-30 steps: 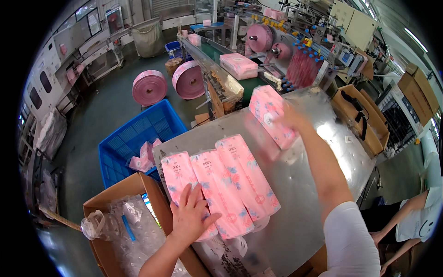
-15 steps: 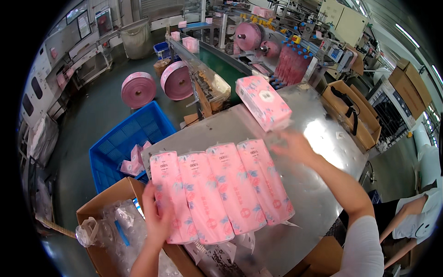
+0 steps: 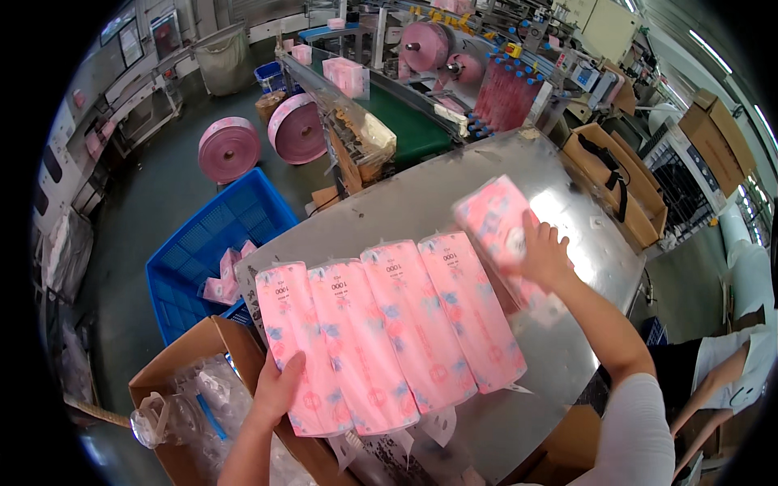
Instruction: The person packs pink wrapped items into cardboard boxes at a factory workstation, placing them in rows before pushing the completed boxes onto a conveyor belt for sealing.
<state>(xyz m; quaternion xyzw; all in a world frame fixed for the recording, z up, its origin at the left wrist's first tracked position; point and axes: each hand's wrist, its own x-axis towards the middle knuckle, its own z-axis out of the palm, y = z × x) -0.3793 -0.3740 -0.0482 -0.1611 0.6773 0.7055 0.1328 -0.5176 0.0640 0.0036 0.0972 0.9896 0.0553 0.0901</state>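
Several long pink tissue packs (image 3: 395, 324) with a floral print lie side by side on a metal table. My left hand (image 3: 278, 387) grips the leftmost pack (image 3: 303, 348), thumb on its top face; the other fingers are mostly hidden at its side. To the right of the row, my right hand (image 3: 549, 257) is closed over another pink tissue pack (image 3: 496, 212), which is smeared by motion. This pack lies tilted, its lower end close to the rightmost pack of the row.
A blue crate (image 3: 182, 257) with small pink packs stands left, above a cardboard box (image 3: 154, 368) of clear plastic bags. A green conveyor (image 3: 413, 134) carrying packs meets the far edge of the metal table (image 3: 356, 215). Another person (image 3: 729, 368) is at the right.
My right hand has taken hold of the single pack and brought it nearer, beside the row. My left hand has slid lower along the leftmost pack. Another pack has advanced on the conveyor.
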